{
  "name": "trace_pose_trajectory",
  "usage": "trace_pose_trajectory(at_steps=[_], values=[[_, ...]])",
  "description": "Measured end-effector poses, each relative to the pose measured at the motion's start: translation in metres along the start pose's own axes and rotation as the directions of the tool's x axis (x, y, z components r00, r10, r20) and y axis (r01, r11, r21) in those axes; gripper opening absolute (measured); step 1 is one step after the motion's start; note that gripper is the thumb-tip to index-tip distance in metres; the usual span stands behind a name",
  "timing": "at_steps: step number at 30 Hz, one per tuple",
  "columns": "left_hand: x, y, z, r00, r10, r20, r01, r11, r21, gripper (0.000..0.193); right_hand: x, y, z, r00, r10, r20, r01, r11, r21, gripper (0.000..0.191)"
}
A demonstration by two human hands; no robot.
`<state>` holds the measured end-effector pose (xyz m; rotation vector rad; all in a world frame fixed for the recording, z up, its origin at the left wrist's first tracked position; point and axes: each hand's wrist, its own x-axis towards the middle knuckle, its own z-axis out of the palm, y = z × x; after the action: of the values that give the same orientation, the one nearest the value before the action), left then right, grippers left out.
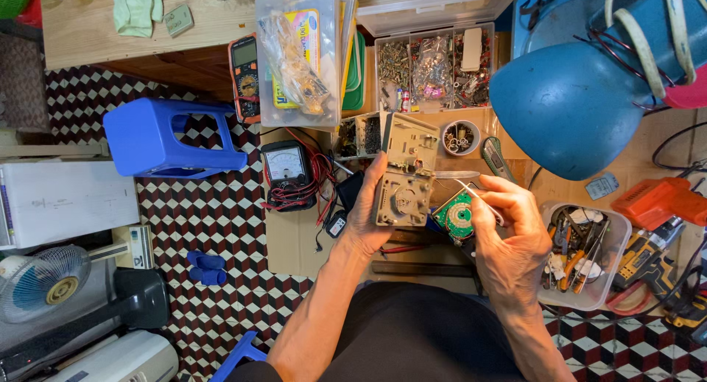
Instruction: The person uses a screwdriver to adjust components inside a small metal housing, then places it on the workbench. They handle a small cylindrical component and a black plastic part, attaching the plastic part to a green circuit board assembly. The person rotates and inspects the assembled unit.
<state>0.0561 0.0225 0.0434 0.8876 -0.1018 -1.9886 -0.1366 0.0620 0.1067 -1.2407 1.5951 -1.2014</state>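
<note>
My left hand (366,209) grips a beige plastic device housing (403,177) with a round recess, held upright over the low workbench. My right hand (508,223) holds thin metal tweezers (471,193) whose tips point toward the housing. A green round circuit board (455,216) sits just below the tweezers, between the two hands, partly hidden by my right fingers.
An analog meter (286,165) with red and black leads lies left of my left hand. Clear parts boxes (433,61) stand behind, a tool tub (582,257) and an orange drill (659,201) to the right. A blue lamp shade (571,106) hangs at the upper right; a blue stool (166,139) lies on the tiled floor.
</note>
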Motion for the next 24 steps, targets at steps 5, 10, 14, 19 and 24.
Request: trace_pose_trajectory(at_steps=[5,10,14,19,24], values=[[-0.002,-0.013,0.004,0.990,-0.097,0.097,0.126,0.927,-0.353,0.063,0.010,-0.017,0.010,0.995,-0.096,0.018,0.097,0.993,-0.070,0.011],[-0.001,-0.013,0.005,0.975,-0.107,0.193,0.177,0.901,-0.396,0.065,0.014,-0.022,0.017,0.983,-0.178,0.039,0.182,0.974,-0.138,0.009],[0.001,-0.013,0.002,0.974,-0.122,0.193,0.193,0.890,-0.414,0.065,0.015,-0.019,0.020,0.978,-0.202,0.055,0.208,0.961,-0.181,0.009],[0.004,-0.012,-0.002,0.970,-0.121,0.209,0.199,0.891,-0.408,0.065,0.018,-0.013,0.023,0.981,-0.178,0.078,0.191,0.958,-0.215,0.011],[0.006,-0.011,-0.004,0.975,-0.121,0.188,0.188,0.901,-0.391,0.064,0.021,-0.010,0.025,0.982,-0.157,0.102,0.174,0.965,-0.197,0.013]])
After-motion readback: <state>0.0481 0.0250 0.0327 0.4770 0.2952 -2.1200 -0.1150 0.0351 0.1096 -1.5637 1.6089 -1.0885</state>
